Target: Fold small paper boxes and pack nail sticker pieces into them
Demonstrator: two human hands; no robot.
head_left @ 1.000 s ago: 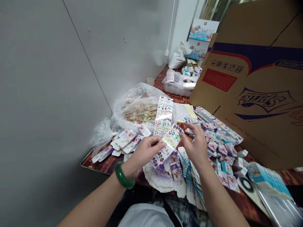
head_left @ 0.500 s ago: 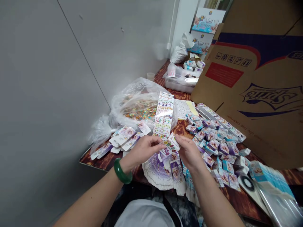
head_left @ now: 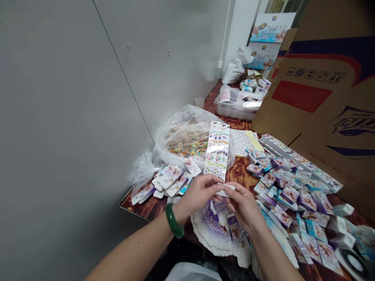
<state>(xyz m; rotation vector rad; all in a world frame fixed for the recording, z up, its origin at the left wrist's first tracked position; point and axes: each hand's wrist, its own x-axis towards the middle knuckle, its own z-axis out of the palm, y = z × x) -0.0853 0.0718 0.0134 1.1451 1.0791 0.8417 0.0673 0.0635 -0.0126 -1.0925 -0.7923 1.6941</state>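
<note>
My left hand (head_left: 202,193) and my right hand (head_left: 244,203) meet over the table's front part, fingertips pinching a small folded sticker sheet (head_left: 227,190) from both sides. Its white back faces up, and the fingers hide part of it. Just beyond, a long printed sticker sheet (head_left: 216,150) leans against a clear plastic bag (head_left: 187,136) of shiny orange and green bits. Below my hands lies a fan of flat purple-and-white cartons (head_left: 209,230). A green bangle (head_left: 174,220) circles my left wrist.
Small filled-out boxes (head_left: 290,193) pile up on the right beside a long stack of sticker strips (head_left: 301,162). Flat cartons (head_left: 170,177) lie left. A large cardboard box (head_left: 316,93) blocks the right side. Farther back stands a clear plastic tub (head_left: 237,109).
Both hands have come together, and the small sticker sheet, printed side visible before, is now folded between the fingers. The camera view has turned a little left.
</note>
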